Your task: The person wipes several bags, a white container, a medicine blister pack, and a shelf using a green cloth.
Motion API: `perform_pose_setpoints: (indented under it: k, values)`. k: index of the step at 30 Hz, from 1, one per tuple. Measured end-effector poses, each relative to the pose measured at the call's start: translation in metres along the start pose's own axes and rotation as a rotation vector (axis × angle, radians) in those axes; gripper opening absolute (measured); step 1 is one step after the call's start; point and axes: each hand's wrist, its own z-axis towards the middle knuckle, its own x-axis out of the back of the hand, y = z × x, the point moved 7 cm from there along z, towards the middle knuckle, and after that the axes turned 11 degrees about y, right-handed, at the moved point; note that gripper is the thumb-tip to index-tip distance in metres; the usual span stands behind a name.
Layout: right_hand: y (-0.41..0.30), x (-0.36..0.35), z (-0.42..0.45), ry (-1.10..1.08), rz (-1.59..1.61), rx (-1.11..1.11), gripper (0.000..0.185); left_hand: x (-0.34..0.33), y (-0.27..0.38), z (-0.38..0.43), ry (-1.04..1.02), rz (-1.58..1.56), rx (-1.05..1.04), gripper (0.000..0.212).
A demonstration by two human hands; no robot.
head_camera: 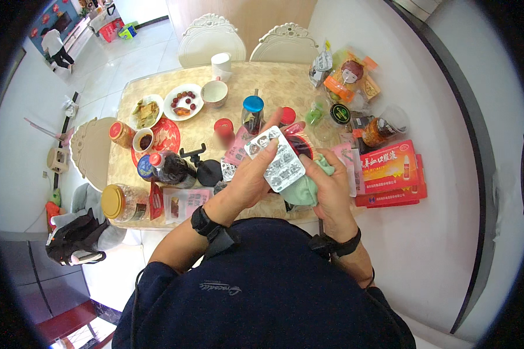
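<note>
My left hand [255, 174] grips a white, round-cornered rectangular item [284, 163] printed with dark pictures, its thumb lying across the printed face. In my right hand [332, 187] is a pale green cloth [303, 191], bunched under the item's lower right side. The right thumb is close to the item's right edge; whether it presses on it I cannot tell. Just beyond both hands a round, dark red container [305, 144] with a ribbed rim is partly hidden. A pink printed packet [238, 146] lies by the left hand.
A black phone stand [207, 170], a dark bottle [174, 170] and a gold-lidded jar [122, 203] stand left on the table. Red medicine boxes [388, 172] are stacked right, near several jars. Plates of food [196, 114] lie farther back. Another person [54, 46] is in the far room.
</note>
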Motion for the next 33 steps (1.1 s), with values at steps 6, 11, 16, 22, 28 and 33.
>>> perform_pose_setpoints:
  k: [6, 11, 16, 22, 28, 33]
  values:
    - [0.024, -0.002, 0.001, -0.096, 0.302, -0.312, 0.038, 0.007, -0.007, 0.000, 0.165, 0.043, -0.038, 0.065]
    - [0.037, -0.003, -0.004, -0.108, 0.047, -0.352, 0.036, 0.011, -0.025, 0.003, 0.044, 0.013, 0.134, 0.058]
    - [0.005, 0.027, 0.004, -0.016, -0.305, -0.124, 0.031, 0.019, 0.002, 0.008, 0.123, -0.066, 0.082, 0.044]
    - [-0.074, 0.026, -0.008, 0.256, -0.493, 0.685, 0.024, 0.034, -0.011, 0.003, 0.158, -0.004, 0.229, 0.054]
    - [-0.054, -0.055, -0.021, -0.274, -0.963, 1.111, 0.050, -0.001, -0.022, -0.005, 0.173, 0.026, 0.240, 0.078]
    - [-0.013, -0.067, -0.029, -0.541, -1.059, 1.063, 0.060, 0.023, -0.026, -0.007, 0.357, -0.057, 0.353, 0.083]
